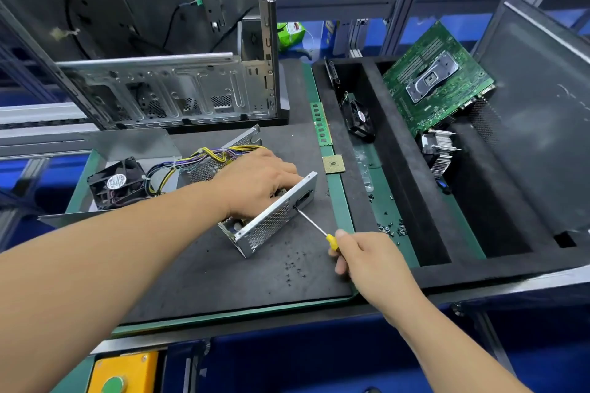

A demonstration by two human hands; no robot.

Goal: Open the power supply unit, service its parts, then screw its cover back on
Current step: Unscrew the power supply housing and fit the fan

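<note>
The power supply unit point(271, 222), an open silver metal box with perforated walls, lies on the dark mat. My left hand point(258, 183) reaches into it from above and grips its upper edge. My right hand point(367, 257) holds a yellow-handled screwdriver point(314, 225), its tip set against the unit's end plate beside the black socket. The unit's black fan point(116, 183) lies at the left, tied to it by a bundle of coloured wires point(204, 158). The grey sheet-metal cover point(134, 143) stands behind the fan.
An open computer case point(166, 41) stands at the back. A RAM stick point(321, 124) and a CPU chip point(333, 165) lie on the green strip. The black tray point(399, 169) at right holds a motherboard point(437, 80), another fan point(359, 120), a heatsink point(440, 150). Several loose screws point(295, 268) dot the mat.
</note>
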